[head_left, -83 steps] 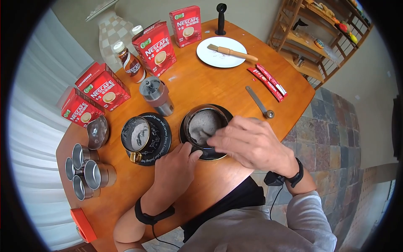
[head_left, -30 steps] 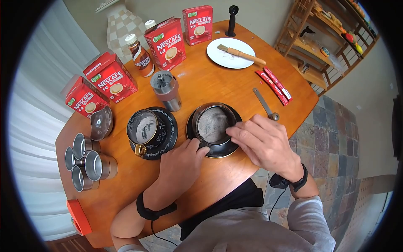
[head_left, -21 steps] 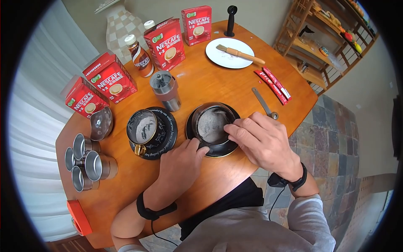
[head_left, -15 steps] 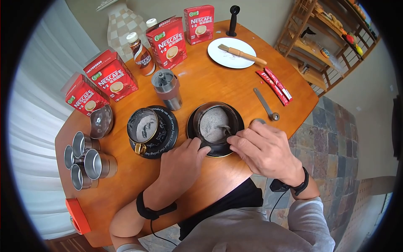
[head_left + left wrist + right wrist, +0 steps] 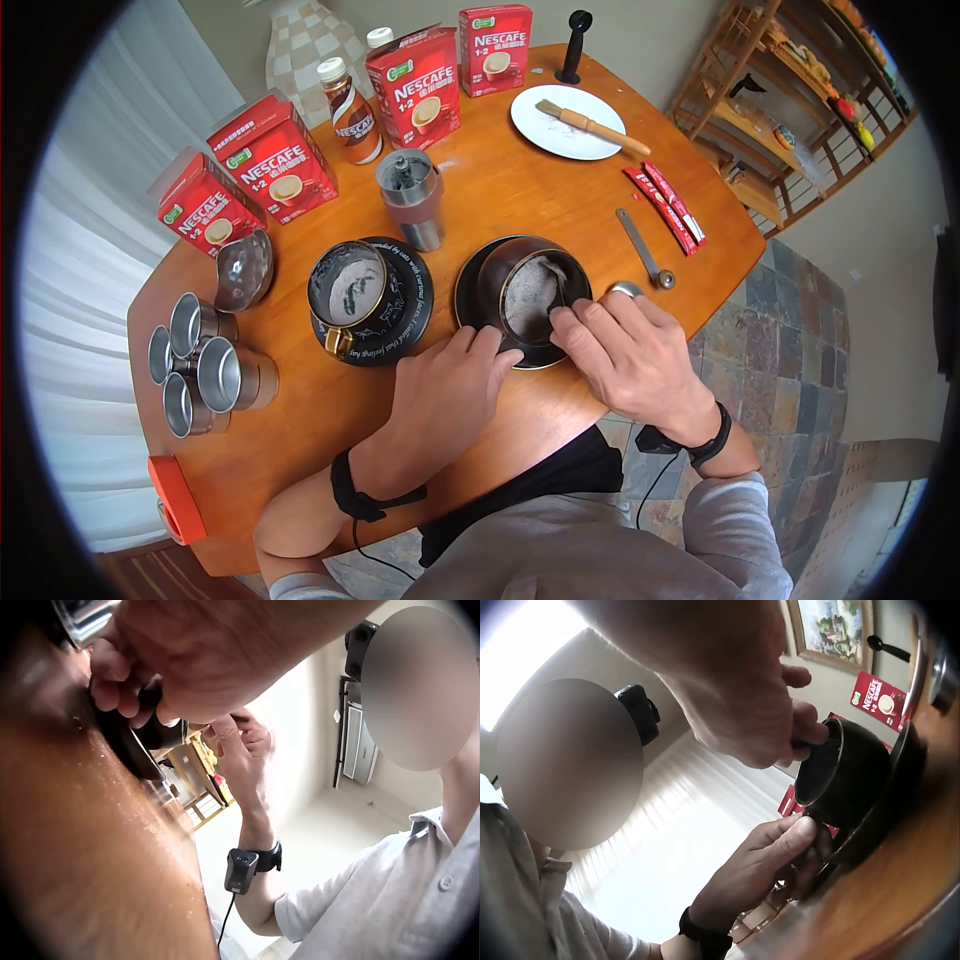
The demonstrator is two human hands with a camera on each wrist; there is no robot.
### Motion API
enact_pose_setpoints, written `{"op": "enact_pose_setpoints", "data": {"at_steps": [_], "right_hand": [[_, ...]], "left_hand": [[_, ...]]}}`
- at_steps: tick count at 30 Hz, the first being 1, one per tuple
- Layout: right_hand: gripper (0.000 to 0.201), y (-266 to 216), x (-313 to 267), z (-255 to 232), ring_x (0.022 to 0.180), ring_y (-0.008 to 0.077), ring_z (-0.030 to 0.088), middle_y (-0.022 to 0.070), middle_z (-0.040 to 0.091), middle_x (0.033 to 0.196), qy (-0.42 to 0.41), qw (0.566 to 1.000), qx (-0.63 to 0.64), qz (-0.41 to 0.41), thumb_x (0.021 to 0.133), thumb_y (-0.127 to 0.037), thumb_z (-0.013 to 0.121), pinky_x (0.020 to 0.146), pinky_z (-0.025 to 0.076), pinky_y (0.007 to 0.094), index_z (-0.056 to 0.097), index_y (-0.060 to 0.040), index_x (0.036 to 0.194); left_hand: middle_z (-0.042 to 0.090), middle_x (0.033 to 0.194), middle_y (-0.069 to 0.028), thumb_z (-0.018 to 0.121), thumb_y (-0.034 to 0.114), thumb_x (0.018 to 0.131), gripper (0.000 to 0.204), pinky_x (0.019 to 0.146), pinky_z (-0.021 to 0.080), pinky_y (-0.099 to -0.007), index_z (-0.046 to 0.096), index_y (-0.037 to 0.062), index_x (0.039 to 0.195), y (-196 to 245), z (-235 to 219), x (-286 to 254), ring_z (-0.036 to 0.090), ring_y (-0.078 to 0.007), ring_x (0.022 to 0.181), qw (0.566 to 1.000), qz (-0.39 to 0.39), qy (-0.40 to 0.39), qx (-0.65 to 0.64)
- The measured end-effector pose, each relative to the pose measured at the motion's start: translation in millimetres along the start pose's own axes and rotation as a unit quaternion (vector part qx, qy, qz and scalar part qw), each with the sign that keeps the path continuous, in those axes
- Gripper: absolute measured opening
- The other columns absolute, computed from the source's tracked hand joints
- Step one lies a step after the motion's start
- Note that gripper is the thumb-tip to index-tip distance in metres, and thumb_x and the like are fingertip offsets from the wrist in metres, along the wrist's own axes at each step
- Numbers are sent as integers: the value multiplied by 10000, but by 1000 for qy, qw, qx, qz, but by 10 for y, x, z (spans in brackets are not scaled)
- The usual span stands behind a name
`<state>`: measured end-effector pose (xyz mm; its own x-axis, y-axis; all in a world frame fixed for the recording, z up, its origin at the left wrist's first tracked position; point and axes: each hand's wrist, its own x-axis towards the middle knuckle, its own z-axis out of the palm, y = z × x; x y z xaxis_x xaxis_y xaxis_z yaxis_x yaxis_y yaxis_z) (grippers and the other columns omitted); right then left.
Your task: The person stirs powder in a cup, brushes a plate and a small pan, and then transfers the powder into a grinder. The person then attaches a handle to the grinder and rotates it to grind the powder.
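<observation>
Our left grip (image 5: 445, 390) is closed on the near side of the dark cup (image 5: 495, 270), which sits over its saucer (image 5: 466, 302) on the bench (image 5: 540, 205) and seems to lean a little toward us. Our right grip (image 5: 632, 362) tightly pinches the spoon (image 5: 560, 284), dipped in the pale powder (image 5: 527, 305); we judge it is better to stir slowly, holding the cup firm, so that nothing jumps out
</observation>
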<state>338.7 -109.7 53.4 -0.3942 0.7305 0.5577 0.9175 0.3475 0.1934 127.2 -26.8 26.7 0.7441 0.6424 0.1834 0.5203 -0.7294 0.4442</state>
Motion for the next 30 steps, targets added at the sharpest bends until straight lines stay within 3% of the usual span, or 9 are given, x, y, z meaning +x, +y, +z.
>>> {"op": "enact_pose_setpoints", "data": {"at_steps": [4,10,13,19,26,30], "right_hand": [[197,-92,-4,-37,735,176,550,23,520,781,-10,999,36,2,818,-144,736,570,428,305,662,-35,964],[194,-2,100,-146,756,188,571,32,564,817,15,997,78,17,823,-124,751,580,449,315,662,-35,971],[211,96,118,-128,777,189,582,37,584,849,10,998,57,16,816,-120,754,590,458,317,663,-33,985],[212,127,52,-164,771,208,587,44,603,855,-28,989,143,31,801,-94,779,617,492,330,679,-40,980],[160,135,30,-173,764,232,616,51,660,872,-22,983,154,93,819,-64,794,653,533,349,705,-40,950],[120,165,-55,-121,775,260,641,81,703,889,-17,957,260,129,881,-76,772,673,534,356,731,-20,979]], "left_hand": [[640,820,-117,700,254,988,222,579,524,-445,597,63,941,9,9,-10,671,-356,695,1000,9,8,-6],[631,822,-113,702,252,986,219,586,526,-442,597,63,950,18,4,-13,671,-352,699,1000,13,10,0],[630,828,-116,703,251,985,220,588,526,-440,598,60,955,27,-4,-17,670,-351,702,1000,13,7,2],[627,827,-119,709,242,981,218,591,527,-440,599,56,951,14,-8,-22,668,-350,706,1000,8,8,0],[632,836,-137,701,234,989,219,604,524,-450,599,45,950,1,-15,-13,668,-369,718,1000,4,3,-6],[641,846,-149,690,231,997,216,618,522,-464,599,40,957,4,-42,-7,664,-390,733,1000,-8,-7,-17]]}}
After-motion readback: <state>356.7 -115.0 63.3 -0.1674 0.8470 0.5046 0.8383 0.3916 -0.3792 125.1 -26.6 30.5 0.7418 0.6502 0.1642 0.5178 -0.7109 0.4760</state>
